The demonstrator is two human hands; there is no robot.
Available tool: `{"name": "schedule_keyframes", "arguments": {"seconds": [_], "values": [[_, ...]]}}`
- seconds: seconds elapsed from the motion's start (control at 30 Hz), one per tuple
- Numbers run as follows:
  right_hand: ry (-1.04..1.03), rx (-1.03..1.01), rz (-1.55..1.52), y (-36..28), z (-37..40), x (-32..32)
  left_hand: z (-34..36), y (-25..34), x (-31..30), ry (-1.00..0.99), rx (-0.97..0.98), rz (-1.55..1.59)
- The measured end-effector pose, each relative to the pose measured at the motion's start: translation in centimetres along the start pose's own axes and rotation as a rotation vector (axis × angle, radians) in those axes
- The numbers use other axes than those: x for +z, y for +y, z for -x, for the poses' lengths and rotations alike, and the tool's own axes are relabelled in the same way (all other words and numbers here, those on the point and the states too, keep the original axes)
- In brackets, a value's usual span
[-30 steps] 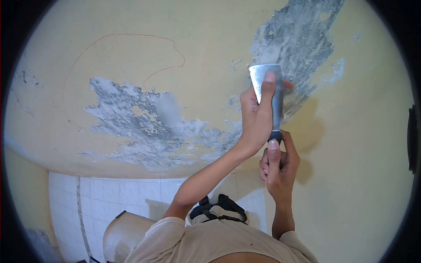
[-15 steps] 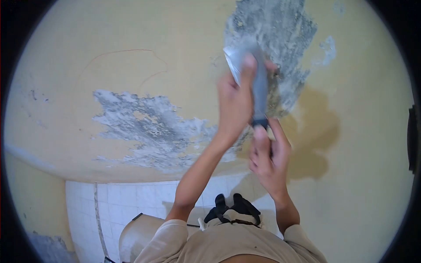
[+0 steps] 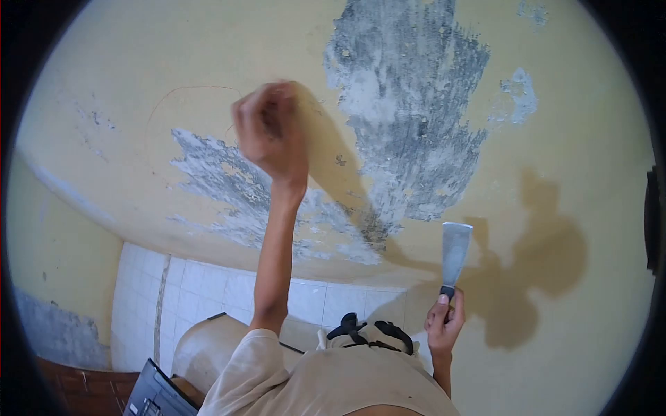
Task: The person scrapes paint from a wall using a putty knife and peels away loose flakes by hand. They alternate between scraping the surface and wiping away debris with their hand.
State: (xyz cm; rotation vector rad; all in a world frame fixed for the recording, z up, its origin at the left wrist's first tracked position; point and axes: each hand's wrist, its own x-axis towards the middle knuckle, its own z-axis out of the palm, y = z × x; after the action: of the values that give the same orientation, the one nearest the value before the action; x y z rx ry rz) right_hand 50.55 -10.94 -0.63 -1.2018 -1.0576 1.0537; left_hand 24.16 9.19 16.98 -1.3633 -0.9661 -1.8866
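My right hand [image 3: 445, 323] grips a putty knife [image 3: 456, 253] by its dark handle, low at the right. Its metal blade points up, a short way from the yellow wall. Out to the left, my left hand [image 3: 272, 132] is raised in front of the wall, slightly blurred. Its fingers are curled in, and whatever they may hold is hidden. Behind and right of that hand, a large patch of bare grey plaster [image 3: 409, 104] shows where paint is gone. A second scraped patch [image 3: 229, 180] lies partly behind my left forearm.
White floor tiles [image 3: 201, 277] run along the wall's base. A beige rounded piece [image 3: 208, 350] and a dark flat-panel object [image 3: 156, 392] stand at the lower left. Reddish-brown slatted wood [image 3: 83, 388] lies beyond them. Several small chipped spots mark the wall.
My left hand has come off the putty knife's blade and swung left. My right hand has lowered the knife to the right, away from the large bare patch.
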Motion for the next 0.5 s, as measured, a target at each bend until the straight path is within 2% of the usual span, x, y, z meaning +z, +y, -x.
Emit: {"name": "schedule_keyframes", "arguments": {"seconds": [0.03, 0.1, 0.17, 0.3, 0.33, 0.47, 0.5], "values": [[0.029, -0.01, -0.007, -0.4, -0.5, -0.8, -0.1, 0.1, -0.2, 0.09, -0.268, 0.152], [0.042, -0.016, -0.017, -0.8, -1.3, -2.6, 0.9, -0.2, -0.5, 0.091, -0.198, 0.114], [0.038, 0.003, 0.011, -0.9, -2.5, -4.3, 2.2, 1.2, -0.1, -0.055, 0.156, -0.14], [-0.005, 0.058, 0.042, -0.9, -4.5, -6.5, 2.6, 2.7, 0.4, -0.045, 0.063, -0.189], [-0.024, 0.057, 0.047, -1.0, -5.0, -6.8, 2.3, 3.0, 0.6, -0.031, -0.014, -0.171], [-0.131, 0.006, 0.111, -1.0, -6.6, -7.9, 2.1, 3.1, 0.6, -0.009, 0.025, -0.213], [-0.158, -0.006, 0.121, -0.8, -6.8, -8.1, 1.7, 3.5, 0.2, 0.003, -0.111, -0.136]]}}
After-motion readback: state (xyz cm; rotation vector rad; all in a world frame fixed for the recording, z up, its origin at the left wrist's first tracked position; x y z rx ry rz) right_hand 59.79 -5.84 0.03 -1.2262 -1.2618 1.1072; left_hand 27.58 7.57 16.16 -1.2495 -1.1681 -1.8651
